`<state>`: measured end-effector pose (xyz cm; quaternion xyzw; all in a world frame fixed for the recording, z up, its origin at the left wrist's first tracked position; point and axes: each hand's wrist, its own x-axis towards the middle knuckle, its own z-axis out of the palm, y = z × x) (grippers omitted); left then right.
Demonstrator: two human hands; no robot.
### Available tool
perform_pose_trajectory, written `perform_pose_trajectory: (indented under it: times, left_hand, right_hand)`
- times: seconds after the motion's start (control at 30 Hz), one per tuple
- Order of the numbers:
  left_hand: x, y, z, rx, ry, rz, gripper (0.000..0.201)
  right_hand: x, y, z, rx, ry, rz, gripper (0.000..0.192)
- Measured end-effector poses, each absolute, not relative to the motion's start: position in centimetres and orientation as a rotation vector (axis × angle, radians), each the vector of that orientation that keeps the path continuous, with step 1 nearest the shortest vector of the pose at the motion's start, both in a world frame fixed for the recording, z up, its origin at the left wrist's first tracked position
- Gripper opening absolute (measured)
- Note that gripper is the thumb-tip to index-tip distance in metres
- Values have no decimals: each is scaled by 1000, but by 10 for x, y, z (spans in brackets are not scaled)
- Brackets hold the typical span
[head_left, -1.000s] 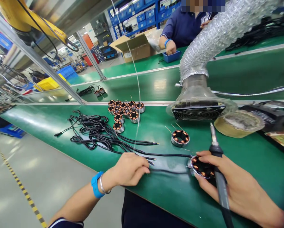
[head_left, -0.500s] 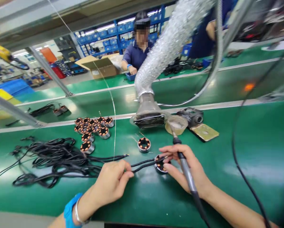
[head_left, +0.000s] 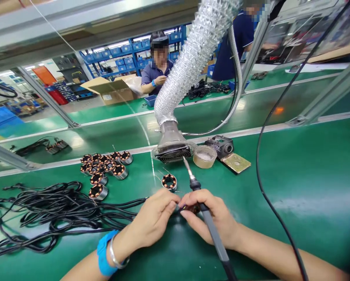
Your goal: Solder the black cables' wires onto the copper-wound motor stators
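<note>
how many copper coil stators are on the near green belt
About 10, overlap may hide some: roughly 8 in the cluster at left, one alone before the fume hood, one mostly hidden between both hands.

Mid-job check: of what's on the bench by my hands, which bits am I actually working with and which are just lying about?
In use:
left hand and right hand, pinched together on a small coil and a black wire
soldering iron in the right hand

Lying about:
lone coil
cluster of coils
bundle of black cables
fume hose
tape roll
</note>
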<state>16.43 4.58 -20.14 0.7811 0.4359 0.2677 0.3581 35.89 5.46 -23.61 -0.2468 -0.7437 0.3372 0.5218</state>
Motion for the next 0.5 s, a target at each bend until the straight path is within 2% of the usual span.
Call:
perform_pose_trajectory:
  times: [0.17,0.27,0.5]
  left_hand:
    - [173,47,-222,1458,1018,724,41]
    - [171,45,-233,1327,970,795,43]
    - [174,40,-240,1197,1054,985,37]
  right_hand:
    - [353,61,-222,-633,-1755,826,27]
    - [350,63,-227,-678,-1726,850,23]
    - [333,51,-252,-801,-1661,546,18]
